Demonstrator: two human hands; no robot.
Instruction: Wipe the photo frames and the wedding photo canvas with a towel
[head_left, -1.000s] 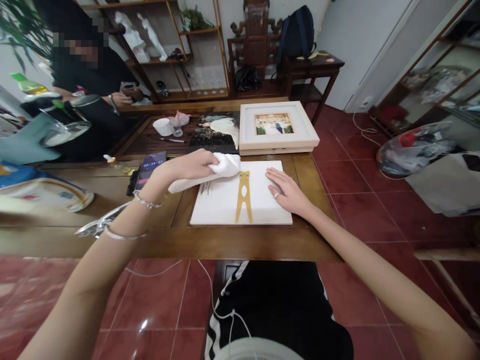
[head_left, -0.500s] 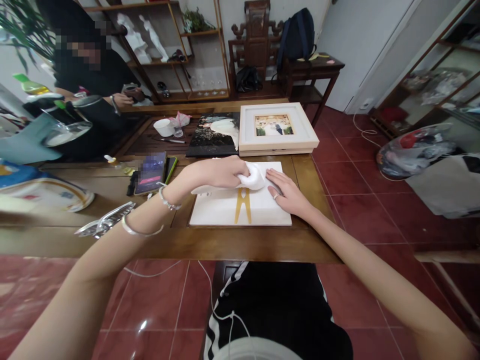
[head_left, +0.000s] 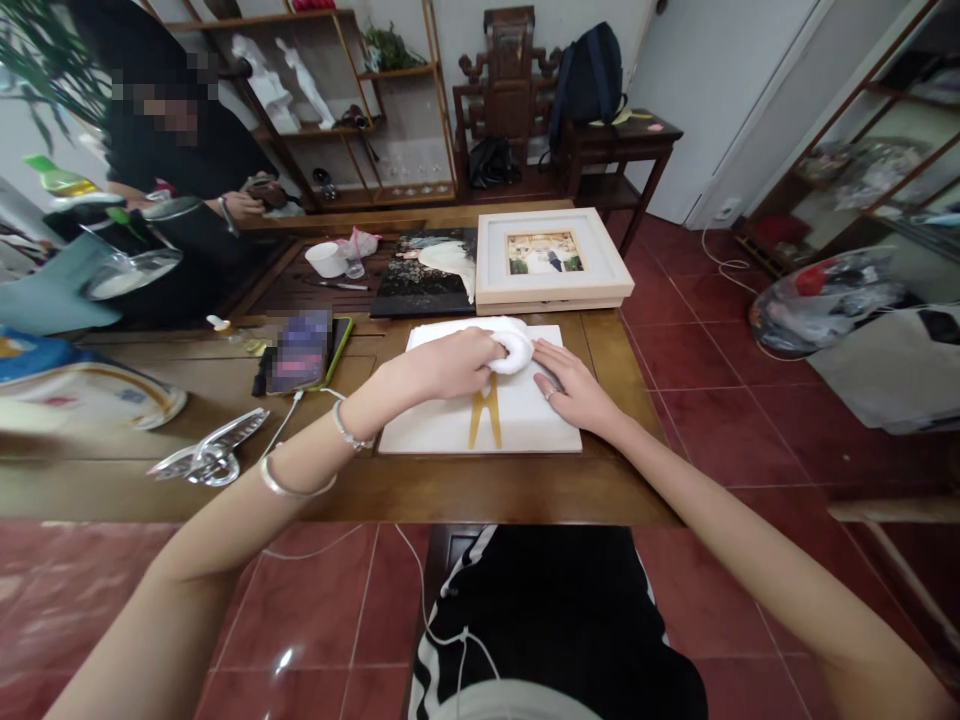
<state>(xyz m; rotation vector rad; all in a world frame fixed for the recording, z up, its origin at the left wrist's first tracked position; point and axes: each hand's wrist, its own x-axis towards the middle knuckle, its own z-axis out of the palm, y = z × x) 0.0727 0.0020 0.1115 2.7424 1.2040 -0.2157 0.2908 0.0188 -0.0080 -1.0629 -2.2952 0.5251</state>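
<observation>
My left hand [head_left: 466, 362] is closed round a bunched white cloth [head_left: 513, 345], pressed on a flat white panel [head_left: 525, 425]. A gold, two-legged shape [head_left: 486, 418] shows on the panel's near half; its upper part is hidden by the hand and cloth. On the panel's right side lies my right hand [head_left: 568, 385], fingers stretched out, with a ring on one of them. Its fingertips are close to the cloth; whether they touch it I cannot tell. The panel rests on the wooden table [head_left: 450, 490] near its front edge.
Behind the panel lie a white-framed photo [head_left: 555, 290] and a dark photo panel [head_left: 394, 285]. To the left are a phone [head_left: 300, 350], a silver hair clip [head_left: 210, 450] and a blue-and-white package [head_left: 82, 385]. A white cup [head_left: 325, 260] stands farther back. Across the table is another person [head_left: 180, 150].
My left hand has shifted slightly right and nearer to me with the cloth, which looks more bunched. The right hand stays in place on the panel.
</observation>
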